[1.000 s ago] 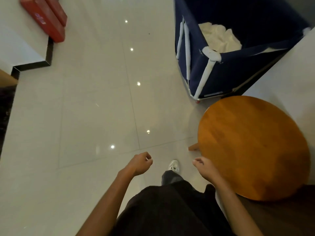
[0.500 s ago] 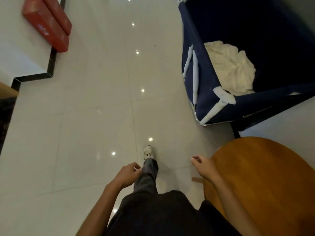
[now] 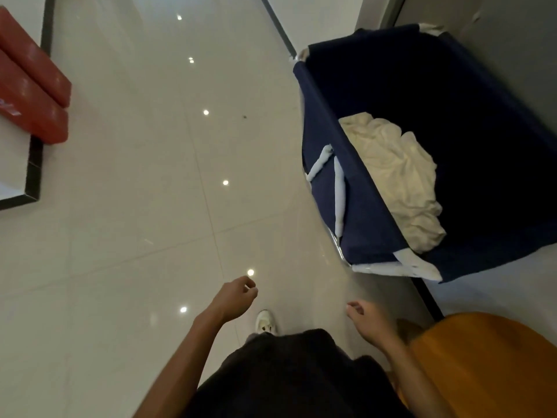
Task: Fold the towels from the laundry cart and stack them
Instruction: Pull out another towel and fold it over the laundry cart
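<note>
— What's the room like?
— A round wooden table (image 3: 488, 360) sits low at my right. Left of it, glossy pale floor tiles (image 3: 126, 224) show small spots of light (image 3: 225, 182). Far left of it, two red blocks (image 3: 33, 95) lie on a white ledge (image 3: 12, 164) with a black rim. Beyond the table stands a grey wall (image 3: 500, 16).

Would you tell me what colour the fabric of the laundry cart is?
Dark navy blue, with pale trim at the corners; the laundry cart shows only in the head view.

You stand on a glossy pale tiled floor (image 3: 135, 206) dotted with light reflections. To your left, two red blocks (image 3: 31, 84), perhaps cushions, lie on a black-edged white ledge (image 3: 12, 164). A round wooden surface (image 3: 488, 363) sits at your lower right.
</note>
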`<state>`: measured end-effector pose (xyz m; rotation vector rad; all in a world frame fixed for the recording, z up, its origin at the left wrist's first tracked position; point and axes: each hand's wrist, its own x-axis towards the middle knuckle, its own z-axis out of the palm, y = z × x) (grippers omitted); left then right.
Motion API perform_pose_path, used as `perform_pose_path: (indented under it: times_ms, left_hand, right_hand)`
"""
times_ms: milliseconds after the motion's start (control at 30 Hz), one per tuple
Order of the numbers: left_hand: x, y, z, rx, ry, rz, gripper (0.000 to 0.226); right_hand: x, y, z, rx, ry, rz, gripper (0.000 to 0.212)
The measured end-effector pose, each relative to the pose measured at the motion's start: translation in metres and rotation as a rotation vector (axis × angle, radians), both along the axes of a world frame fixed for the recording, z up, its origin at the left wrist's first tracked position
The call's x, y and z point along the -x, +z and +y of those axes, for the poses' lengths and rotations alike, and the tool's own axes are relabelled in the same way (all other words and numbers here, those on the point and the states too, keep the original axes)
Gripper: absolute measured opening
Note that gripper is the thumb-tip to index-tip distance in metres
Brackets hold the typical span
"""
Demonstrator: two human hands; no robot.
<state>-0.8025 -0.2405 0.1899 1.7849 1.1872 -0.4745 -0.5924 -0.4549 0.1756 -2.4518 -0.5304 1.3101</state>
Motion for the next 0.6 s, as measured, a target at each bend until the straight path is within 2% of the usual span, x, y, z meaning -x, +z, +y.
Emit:
perform_pose_path:
  times_ms: [267,600]
  left_hand:
    - [-0.077,-0.009,0.085,0.029,-0.113,0.045,0.030]
    - [-0.207,0.002,0.217,-0.039,-0.143,0.073,0.029]
  right_hand:
    - [-0.060,-0.003,0.100,-0.016,-0.063,0.014,0.034]
    - [-0.206,0.014,0.237,-0.177,-0.097,-0.004,0.032]
